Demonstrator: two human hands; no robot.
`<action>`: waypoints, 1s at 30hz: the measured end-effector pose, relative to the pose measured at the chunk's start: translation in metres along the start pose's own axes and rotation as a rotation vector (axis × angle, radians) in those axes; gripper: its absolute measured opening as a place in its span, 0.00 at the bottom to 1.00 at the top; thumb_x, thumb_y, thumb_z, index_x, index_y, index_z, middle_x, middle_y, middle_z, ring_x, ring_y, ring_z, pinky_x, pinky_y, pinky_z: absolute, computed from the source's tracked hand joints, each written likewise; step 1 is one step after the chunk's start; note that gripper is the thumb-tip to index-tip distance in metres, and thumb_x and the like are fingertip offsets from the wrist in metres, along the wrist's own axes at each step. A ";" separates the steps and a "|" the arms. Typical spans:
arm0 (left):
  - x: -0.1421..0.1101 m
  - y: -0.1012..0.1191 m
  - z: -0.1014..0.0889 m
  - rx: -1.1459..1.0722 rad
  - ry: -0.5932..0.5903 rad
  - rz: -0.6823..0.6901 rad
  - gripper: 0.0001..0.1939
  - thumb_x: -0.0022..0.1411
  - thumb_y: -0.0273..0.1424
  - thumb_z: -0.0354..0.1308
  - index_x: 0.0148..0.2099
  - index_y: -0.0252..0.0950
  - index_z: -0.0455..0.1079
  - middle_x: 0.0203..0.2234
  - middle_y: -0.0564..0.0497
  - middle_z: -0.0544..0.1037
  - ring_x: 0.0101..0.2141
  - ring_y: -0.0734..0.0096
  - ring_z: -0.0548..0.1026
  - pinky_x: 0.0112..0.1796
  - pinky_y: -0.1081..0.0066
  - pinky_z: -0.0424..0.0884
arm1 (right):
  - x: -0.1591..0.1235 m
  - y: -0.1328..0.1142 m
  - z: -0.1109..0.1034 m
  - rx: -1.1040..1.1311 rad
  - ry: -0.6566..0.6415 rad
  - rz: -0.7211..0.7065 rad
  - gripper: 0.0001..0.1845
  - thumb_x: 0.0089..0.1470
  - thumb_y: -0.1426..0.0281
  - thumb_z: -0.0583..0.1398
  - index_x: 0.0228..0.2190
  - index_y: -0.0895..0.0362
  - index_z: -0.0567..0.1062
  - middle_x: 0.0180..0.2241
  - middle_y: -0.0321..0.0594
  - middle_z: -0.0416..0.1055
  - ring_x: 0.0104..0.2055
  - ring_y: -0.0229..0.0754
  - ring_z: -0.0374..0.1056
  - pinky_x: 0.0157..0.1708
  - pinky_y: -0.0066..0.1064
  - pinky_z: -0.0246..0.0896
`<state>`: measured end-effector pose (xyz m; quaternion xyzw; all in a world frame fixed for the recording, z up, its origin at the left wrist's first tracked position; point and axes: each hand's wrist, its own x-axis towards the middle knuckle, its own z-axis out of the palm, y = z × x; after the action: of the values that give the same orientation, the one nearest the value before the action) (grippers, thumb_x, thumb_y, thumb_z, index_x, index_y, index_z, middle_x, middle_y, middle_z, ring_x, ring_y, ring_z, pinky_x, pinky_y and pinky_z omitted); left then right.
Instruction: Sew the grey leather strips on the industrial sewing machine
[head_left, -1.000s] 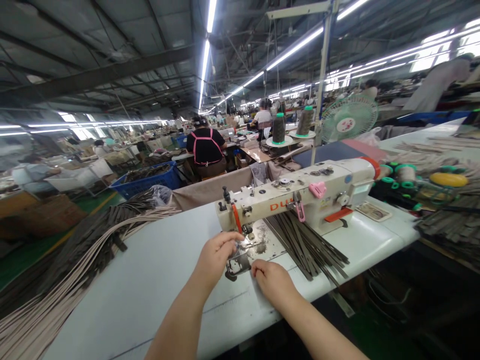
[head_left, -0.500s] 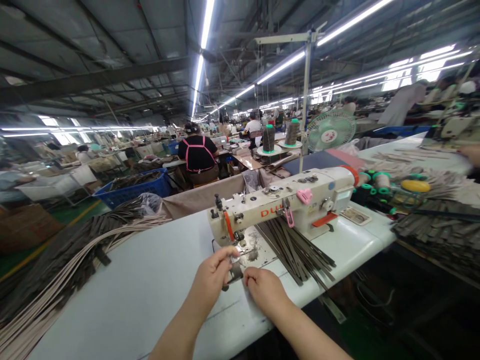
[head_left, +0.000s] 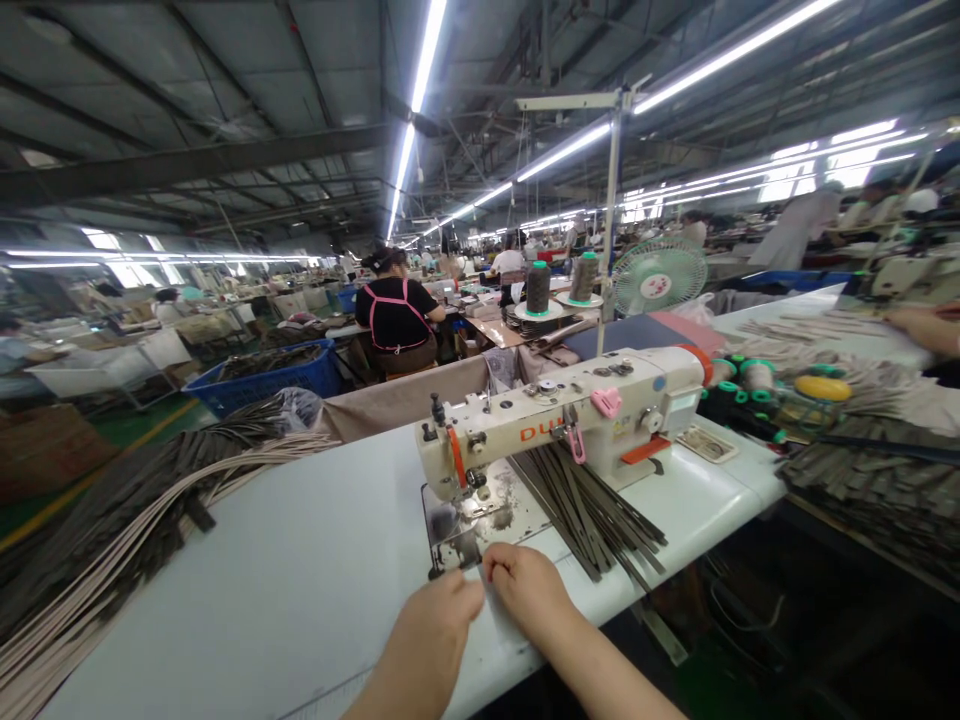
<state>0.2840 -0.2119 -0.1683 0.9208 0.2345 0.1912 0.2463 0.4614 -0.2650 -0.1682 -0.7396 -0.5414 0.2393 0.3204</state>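
A white sewing machine (head_left: 562,415) with orange lettering stands on the pale worktable. Just in front of its metal needle plate (head_left: 469,545), my right hand (head_left: 529,590) is closed with fingertips pinched; whatever may be in them is hidden. Close beside it on the left, my left hand (head_left: 439,625) is curled with thumb and fingers together, and I cannot make out anything in its grip. Dark narrow strips (head_left: 592,510) lie in a fanned bundle under the machine's arm, right of my hands. A pink clip (head_left: 575,440) hangs on the machine's front.
Long dark and beige strips (head_left: 142,510) are heaped along the table's left edge. Beyond stand a blue basket (head_left: 262,375) and a seated person (head_left: 397,310). Thread cones (head_left: 538,290), a green fan (head_left: 658,278) and stacked strips (head_left: 862,480) lie to the right, near another person's hand (head_left: 926,328).
My left hand has drawn back from beside the needle area towards me and down to the table's front. My right hand has stayed nearly in place. The view has shifted slightly.
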 end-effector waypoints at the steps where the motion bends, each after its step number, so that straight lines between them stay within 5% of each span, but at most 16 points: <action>1: -0.004 -0.005 0.007 0.146 -0.058 0.114 0.11 0.67 0.25 0.50 0.31 0.37 0.67 0.29 0.48 0.74 0.33 0.64 0.72 0.38 0.65 0.70 | 0.000 0.000 0.000 0.010 -0.002 -0.003 0.15 0.52 0.75 0.52 0.27 0.52 0.79 0.29 0.35 0.76 0.34 0.41 0.69 0.34 0.27 0.52; 3: -0.011 -0.009 0.016 0.296 -0.144 0.252 0.11 0.62 0.22 0.55 0.27 0.36 0.65 0.27 0.46 0.74 0.33 0.61 0.72 0.40 0.62 0.69 | 0.001 0.001 -0.001 0.031 -0.004 -0.010 0.15 0.51 0.75 0.52 0.26 0.52 0.78 0.28 0.35 0.76 0.34 0.40 0.69 0.35 0.27 0.53; 5: -0.015 -0.003 0.015 0.219 -0.199 0.251 0.08 0.60 0.20 0.55 0.30 0.36 0.69 0.29 0.46 0.76 0.36 0.60 0.73 0.42 0.62 0.70 | 0.001 0.002 0.000 0.053 -0.003 -0.019 0.15 0.50 0.75 0.52 0.26 0.52 0.77 0.28 0.34 0.75 0.34 0.40 0.69 0.35 0.27 0.53; 8: -0.018 0.018 0.000 -0.193 -0.295 0.103 0.17 0.60 0.20 0.53 0.50 0.38 0.72 0.35 0.48 0.79 0.38 0.63 0.77 0.43 0.67 0.71 | 0.001 0.005 -0.001 0.092 -0.009 -0.035 0.14 0.49 0.75 0.52 0.26 0.53 0.77 0.28 0.34 0.75 0.34 0.41 0.69 0.35 0.27 0.53; 11: -0.020 0.028 -0.007 -0.566 -0.270 -0.099 0.20 0.71 0.24 0.41 0.60 0.37 0.64 0.22 0.56 0.73 0.29 0.68 0.78 0.41 0.68 0.74 | -0.001 0.010 -0.003 0.138 -0.032 -0.060 0.12 0.47 0.75 0.52 0.24 0.53 0.75 0.27 0.34 0.74 0.34 0.40 0.69 0.36 0.27 0.54; 13: -0.024 0.022 0.002 -0.509 -0.232 -0.097 0.19 0.73 0.26 0.38 0.54 0.37 0.68 0.20 0.57 0.68 0.27 0.69 0.76 0.39 0.69 0.73 | -0.002 0.014 -0.005 0.167 -0.038 -0.074 0.12 0.46 0.74 0.52 0.24 0.54 0.74 0.27 0.34 0.73 0.35 0.41 0.69 0.37 0.27 0.56; 16: -0.034 0.009 0.027 -0.063 -0.288 0.096 0.10 0.67 0.29 0.55 0.32 0.36 0.71 0.25 0.51 0.71 0.31 0.66 0.73 0.38 0.69 0.71 | -0.002 0.017 -0.007 0.198 -0.035 -0.077 0.12 0.46 0.73 0.51 0.24 0.54 0.74 0.27 0.35 0.73 0.36 0.42 0.69 0.39 0.27 0.57; 19: -0.042 0.017 0.036 0.042 -0.366 0.237 0.07 0.61 0.26 0.63 0.29 0.37 0.73 0.29 0.49 0.74 0.35 0.64 0.73 0.41 0.68 0.70 | -0.003 0.018 -0.010 0.224 -0.056 -0.086 0.12 0.46 0.72 0.50 0.25 0.55 0.73 0.28 0.36 0.72 0.36 0.42 0.69 0.40 0.29 0.57; 21: -0.043 0.034 0.020 -0.179 -0.403 0.239 0.12 0.58 0.18 0.59 0.39 0.40 0.77 0.36 0.50 0.78 0.39 0.67 0.76 0.42 0.73 0.70 | -0.009 0.017 -0.016 0.240 -0.093 -0.096 0.11 0.45 0.71 0.50 0.24 0.55 0.73 0.27 0.36 0.71 0.36 0.42 0.68 0.40 0.29 0.58; 23: -0.040 0.051 -0.006 -0.416 -0.395 0.080 0.23 0.53 0.14 0.54 0.46 0.40 0.77 0.39 0.52 0.79 0.40 0.70 0.77 0.44 0.75 0.71 | -0.022 0.017 -0.027 0.247 -0.151 -0.106 0.10 0.44 0.70 0.51 0.23 0.55 0.72 0.26 0.36 0.70 0.34 0.42 0.67 0.39 0.29 0.57; 26: -0.033 0.059 -0.044 -0.676 -0.332 -0.127 0.20 0.51 0.15 0.52 0.41 0.36 0.77 0.34 0.52 0.80 0.37 0.70 0.78 0.42 0.73 0.72 | -0.052 0.025 -0.049 0.240 -0.283 -0.124 0.09 0.42 0.69 0.51 0.21 0.55 0.72 0.23 0.35 0.68 0.30 0.41 0.66 0.35 0.29 0.57; 30: -0.020 0.042 -0.069 -0.887 -0.231 -0.187 0.09 0.62 0.25 0.56 0.43 0.33 0.76 0.34 0.46 0.81 0.38 0.65 0.78 0.42 0.69 0.71 | -0.103 0.063 -0.071 0.164 -0.543 -0.051 0.10 0.38 0.70 0.51 0.19 0.55 0.72 0.23 0.36 0.70 0.31 0.42 0.69 0.37 0.29 0.58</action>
<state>0.2496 -0.2296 -0.0949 0.7167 0.1830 0.1463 0.6569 0.5212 -0.3920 -0.1654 -0.6063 -0.6046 0.4636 0.2281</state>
